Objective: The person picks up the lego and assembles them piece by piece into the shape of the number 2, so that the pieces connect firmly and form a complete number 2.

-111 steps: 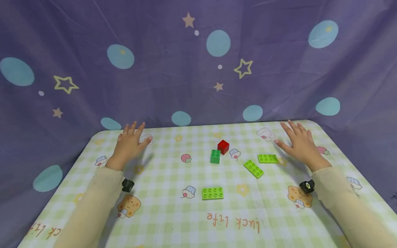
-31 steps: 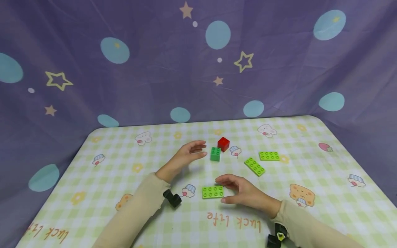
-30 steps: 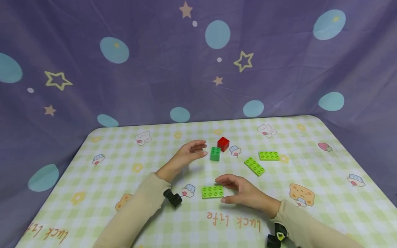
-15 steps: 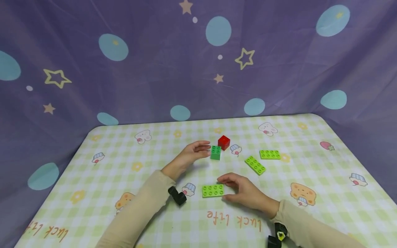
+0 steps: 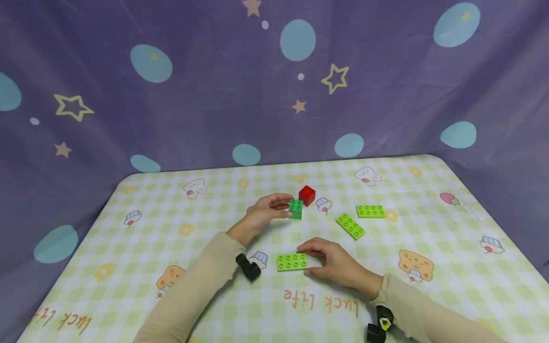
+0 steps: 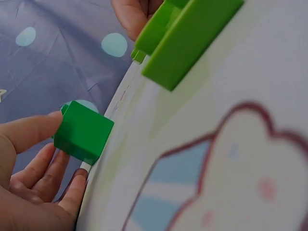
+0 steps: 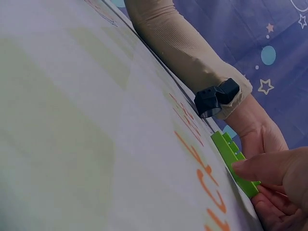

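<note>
My left hand [image 5: 265,213] pinches the left side of a green toy building brick [image 5: 296,208], which stands on the cloth. In the left wrist view, the thumb [image 6: 38,130] touches an edge of that brick, with the fingers behind it. Nearer the front, my right hand [image 5: 336,263] has thumb and fingers around the right end of a flat lime-green building brick [image 5: 291,262] lying studs up. The right wrist view shows the thumb [image 7: 255,168] across that lime brick [image 7: 233,161], its fingers partly hidden. A red brick [image 5: 307,196] stands just behind the green one.
Two more flat lime bricks lie to the right, one angled [image 5: 350,226] and one straight [image 5: 371,211]. A checked, printed cloth covers the table [image 5: 214,305]. A purple patterned curtain [image 5: 214,95] hangs behind its back edge.
Both hands came inward from the sides of the table. My left hand moved right onto the green brick; my right hand came to the front lime brick and its thumb closed in.
</note>
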{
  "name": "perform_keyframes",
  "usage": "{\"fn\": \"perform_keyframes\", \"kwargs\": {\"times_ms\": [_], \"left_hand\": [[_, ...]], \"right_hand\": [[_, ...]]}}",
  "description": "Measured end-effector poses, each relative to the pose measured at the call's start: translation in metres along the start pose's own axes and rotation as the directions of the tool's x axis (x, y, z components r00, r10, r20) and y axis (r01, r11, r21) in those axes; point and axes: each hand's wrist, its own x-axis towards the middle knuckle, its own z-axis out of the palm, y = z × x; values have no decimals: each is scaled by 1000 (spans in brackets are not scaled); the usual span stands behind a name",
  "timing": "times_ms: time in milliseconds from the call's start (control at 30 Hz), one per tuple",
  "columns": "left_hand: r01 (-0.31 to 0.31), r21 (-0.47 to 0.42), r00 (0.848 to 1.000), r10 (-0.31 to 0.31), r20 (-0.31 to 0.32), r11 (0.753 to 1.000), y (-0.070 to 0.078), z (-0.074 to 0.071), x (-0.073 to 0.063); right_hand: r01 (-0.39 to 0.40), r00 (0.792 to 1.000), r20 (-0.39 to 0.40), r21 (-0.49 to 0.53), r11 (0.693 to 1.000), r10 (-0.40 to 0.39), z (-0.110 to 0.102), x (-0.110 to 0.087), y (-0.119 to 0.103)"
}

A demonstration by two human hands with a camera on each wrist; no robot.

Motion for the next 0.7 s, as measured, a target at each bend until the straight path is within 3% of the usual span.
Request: {"fn": "perform_keyframes", "kwargs": {"times_ms": [233, 400, 700], "left_hand": [[14, 6, 999, -14, -40, 1000, -1, 6, 5], [-11, 40, 998, 14, -56, 999, 3, 10, 3], [-3, 91, 994, 13, -106, 996, -2, 12, 2]], "right_hand": [[4, 1000, -24, -56, 998, -5, 1, 0, -1], [17, 999, -47, -113, 993, -23, 3, 0, -2], [17, 999, -41, -113, 993, -22, 4, -1, -2]]}}
